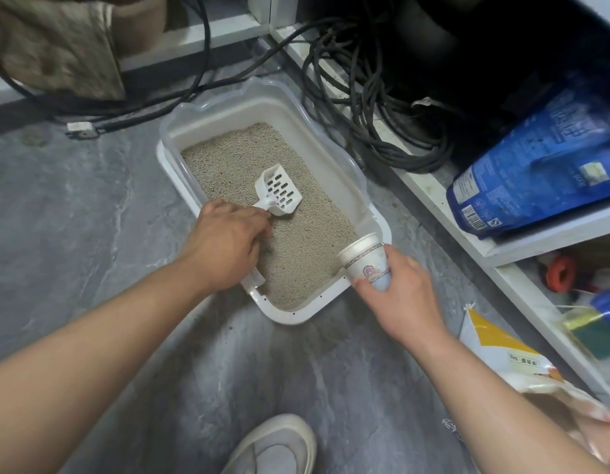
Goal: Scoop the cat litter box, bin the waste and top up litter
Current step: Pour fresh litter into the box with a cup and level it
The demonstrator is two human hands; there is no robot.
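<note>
The litter box (315,313) sits just above the centre of the frame on the grey floor (74,217), its bed of pale litter (296,241) spread fairly evenly. The left hand (225,248) is at the box's left rim, fingers curled around the handle of the white slotted scoop (279,195), whose blade rests on or just over the litter surface and looks empty. The right hand (402,295) is at the lower right corner of the box, fingers and thumb wrapped around a paper cup (365,260) tipped on its side with its mouth turned toward the litter; whether anything is inside the cup is hard to see from this angle.

Judging by the layout, the scooping stage is under way: no clumps show on the surface or in the scoop, though small ones could be buried or lost in the blur. The cup seems to serve either to receive waste or to carry fresh litter; I cannot tell which. No bin is in sight, so binning looks still to come. A yellow and white bag (502,350) lying open at the lower right of the frame may hold the fresh litter for the top-up, and a blue bag (536,165) rests on the white shelf (522,241) at the right. Dark cables (375,124) are coiled at the upper centre, beyond the box.
</note>
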